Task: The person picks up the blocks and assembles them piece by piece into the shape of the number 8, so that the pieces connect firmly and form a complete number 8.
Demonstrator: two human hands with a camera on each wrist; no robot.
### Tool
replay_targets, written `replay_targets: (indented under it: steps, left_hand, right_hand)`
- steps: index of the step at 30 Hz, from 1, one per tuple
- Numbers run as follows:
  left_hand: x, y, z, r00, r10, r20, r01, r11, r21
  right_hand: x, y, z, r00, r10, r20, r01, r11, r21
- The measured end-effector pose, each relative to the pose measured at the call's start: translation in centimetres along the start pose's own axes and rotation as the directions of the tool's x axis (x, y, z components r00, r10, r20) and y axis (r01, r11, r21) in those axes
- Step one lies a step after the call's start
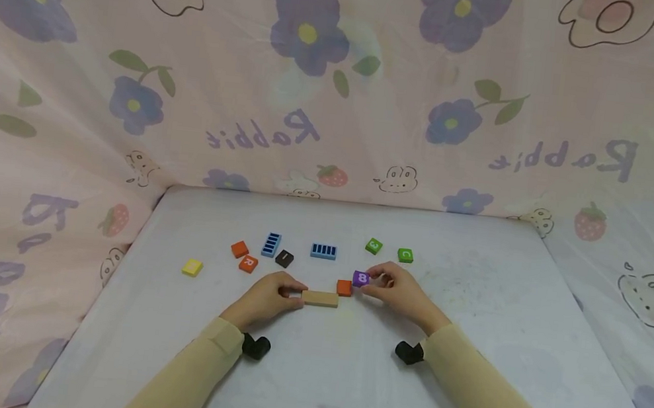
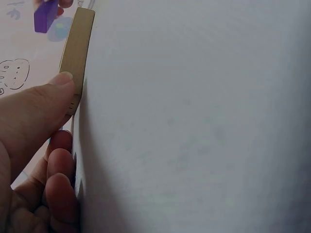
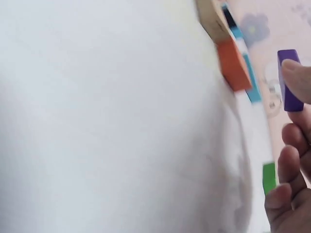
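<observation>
Purple block marked 8 [image 1: 361, 279] sits in the right hand [image 1: 401, 296] – pinched by thumb and fingertips, thumb pressed flat on one face, the lower fingers bent. Wrist views show it held clear of the white table [image 1: 309, 375]. Left hand [image 1: 266, 299] grasps the left end of a wooden block [image 1: 320, 298], thumb on the near side, other fingers curled; the block lies lengthwise, left to right, on the table. Both forearms slant inward from the near edge, beige sleeves [image 1: 482, 380] down to the wrists. Orange block [image 1: 344, 288] is between the two held pieces, at the wooden block's far right corner – probably touching, but blur in the right wrist view makes it hard to say. Beyond the hands: blue striped block [image 1: 324, 251], green block marked 3 [image 1: 374, 245].
</observation>
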State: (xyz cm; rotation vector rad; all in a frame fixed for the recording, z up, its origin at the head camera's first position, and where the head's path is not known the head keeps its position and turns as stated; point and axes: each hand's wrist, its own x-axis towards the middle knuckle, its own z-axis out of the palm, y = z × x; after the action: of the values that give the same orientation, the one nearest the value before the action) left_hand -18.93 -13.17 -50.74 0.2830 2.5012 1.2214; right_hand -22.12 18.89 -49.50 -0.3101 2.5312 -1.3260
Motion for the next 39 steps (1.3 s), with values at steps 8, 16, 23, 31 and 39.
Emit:
replay_targets:
  steps: [8, 16, 23, 31, 39]
  left_hand:
    - [0.0, 0.2, 0.0, 1.0, 0.004, 0.003, -0.004, 1.0, 0.016]
    - [-0.1, 0.3, 0.0, 1.0, -0.013, 0.001, 0.013, 1.0, 0.002]
    - [-0.1, 0.4, 0.1, 1.0, -0.019, -0.004, 0.019, 1.0, -0.006]
    - [-0.2, 0.4, 0.0, 1.0, -0.018, -0.001, 0.018, 1.0, -0.002]
    - [0.1, 0.1, -0.1, 1.0, -0.017, 0.001, 0.017, 1.0, 0.008]
  right_hand:
    - [-2.1, -0.4, 2.0, 0.99, -0.096, 0.107, 0.1, 0.995, -0.03]
    - [-2.6, 0.1, 3.4, 0.987, -0.096, 0.132, 0.107, 0.991, -0.085]
    - [-2.5, 0.2, 3.8, 0.98, -0.133, 0.146, 0.148, 0.984, -0.1]
    - [-2.2, -0.1, 3.7, 0.977, -0.135, 0.163, 0.153, 0.982, -0.108]
    - [-2.1, 0.1, 3.7, 0.976, -0.139, 0.169, 0.158, 0.982, -0.107]
